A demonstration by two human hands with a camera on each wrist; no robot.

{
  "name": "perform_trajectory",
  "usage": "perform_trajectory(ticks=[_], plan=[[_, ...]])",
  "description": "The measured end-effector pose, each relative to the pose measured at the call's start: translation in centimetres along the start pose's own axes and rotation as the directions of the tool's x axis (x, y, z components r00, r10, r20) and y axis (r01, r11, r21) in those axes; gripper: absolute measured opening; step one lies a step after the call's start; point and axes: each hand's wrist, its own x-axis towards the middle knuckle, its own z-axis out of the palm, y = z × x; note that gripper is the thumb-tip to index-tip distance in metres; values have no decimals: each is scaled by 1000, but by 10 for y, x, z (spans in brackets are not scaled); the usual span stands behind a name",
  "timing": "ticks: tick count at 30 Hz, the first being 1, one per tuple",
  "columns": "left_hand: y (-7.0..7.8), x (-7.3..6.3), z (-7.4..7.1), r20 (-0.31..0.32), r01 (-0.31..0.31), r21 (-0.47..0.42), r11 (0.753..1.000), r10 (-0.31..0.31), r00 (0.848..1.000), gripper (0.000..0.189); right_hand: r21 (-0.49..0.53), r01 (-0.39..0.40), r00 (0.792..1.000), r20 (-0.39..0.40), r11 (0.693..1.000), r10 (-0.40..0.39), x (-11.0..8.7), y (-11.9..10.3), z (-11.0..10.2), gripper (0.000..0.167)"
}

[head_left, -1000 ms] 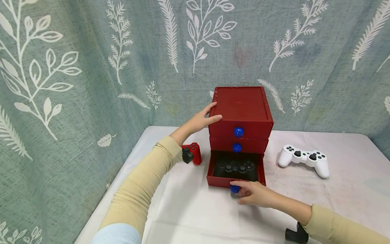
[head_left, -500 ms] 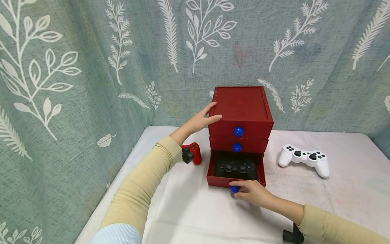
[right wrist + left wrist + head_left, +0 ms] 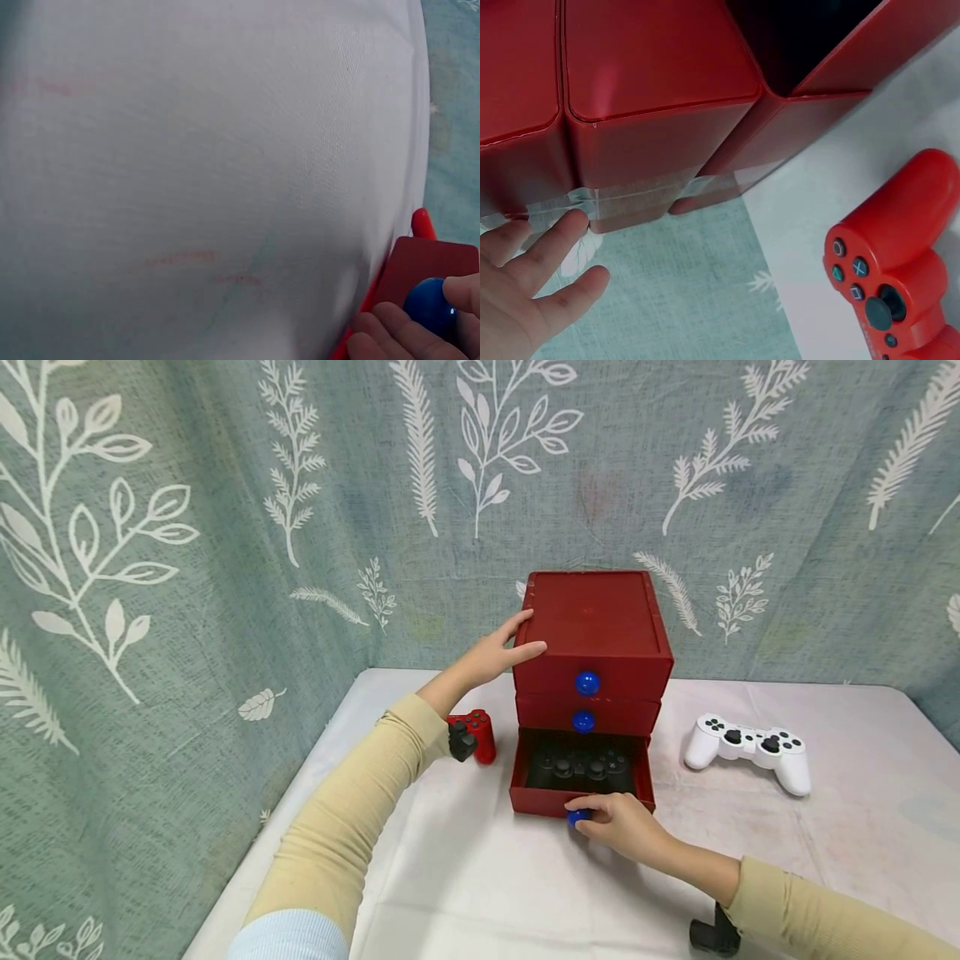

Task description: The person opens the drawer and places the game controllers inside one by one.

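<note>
A red three-drawer cabinet [image 3: 592, 614] stands on the table, its bottom drawer [image 3: 536, 802] pulled out. Inside that drawer lies a black game controller [image 3: 577, 768]. My right hand [image 3: 633, 831] pinches the drawer's blue knob [image 3: 576, 818] between thumb and fingers; the right wrist view shows the knob [image 3: 429, 306] close up. My left hand [image 3: 491, 658], fingers straight and spread, rests at the cabinet's upper left side. In the left wrist view the fingertips [image 3: 574, 221] sit right at the rear edge of the cabinet's side, by clear tape.
A red game controller [image 3: 483, 739] lies left of the cabinet, partly behind the left wrist. A white game controller [image 3: 750, 749] lies to the right. The upper drawers, with blue knobs [image 3: 587, 683], are closed. A patterned green curtain [image 3: 450, 510] hangs behind the white-covered table [image 3: 480, 893].
My right hand has moved slightly left and up, its thumb and fingers closing round the blue knob. The left hand stays in place; the drawer remains out.
</note>
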Motion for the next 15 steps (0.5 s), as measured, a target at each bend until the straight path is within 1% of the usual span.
perform_trajectory(ticks=[2,4,5,15], plan=[[-3,2,0,-2,-9,6,1000,9,1000,73,-5,5,1000,-6,1000,-5,2,1,0,26],[-11,9,1,-6,-17,3,1000,17,1000,73,-9,5,1000,-12,1000,-6,3,1,0,27],[-12,9,1,-9,-16,0,1000,16,1000,71,-10,6,1000,-14,1000,-6,4,2,0,27],[-14,9,1,-27,-26,14,1000,27,999,74,-13,5,1000,-29,1000,-6,10,6,-2,26]])
